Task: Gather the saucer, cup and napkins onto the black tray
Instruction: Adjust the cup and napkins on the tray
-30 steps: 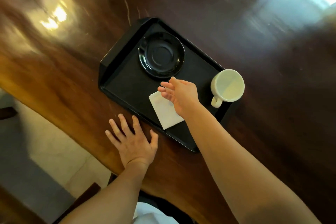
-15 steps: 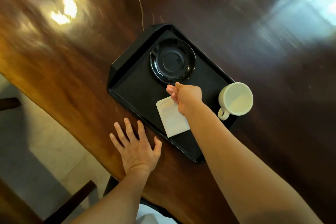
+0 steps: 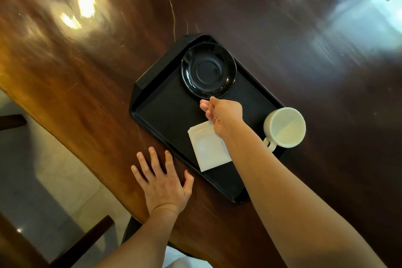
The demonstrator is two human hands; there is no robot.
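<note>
The black tray [image 3: 165, 113] lies slantwise on the glossy dark wooden table [image 3: 91, 76], its near long rim just beside the table's curved front edge, beyond which pale floor tiles [image 3: 65, 180] show; to the far side and the right the polished wood runs broad and bare. The left hand [image 3: 164, 183] lies flat on the wood with fingers spread, holding nothing, its fingertips just short of the tray's rim. The right hand [image 3: 224, 113] hangs over the tray's middle, fingers loosely curled and empty, between the saucer [image 3: 208, 70] and the napkins [image 3: 207, 148]. Half a second ago this hand was lower over the napkins; it has drawn up toward the saucer's near edge, and the left hand has not shifted. The saucer, round, shiny and black with a sunken centre ring, sits in the tray's far corner. The napkins, a squared stack of white paper, lie flat near the near rim. The cup [image 3: 285, 127], off-white and smooth, stands upright at the tray's right end, its handle pointing toward the person.
</note>
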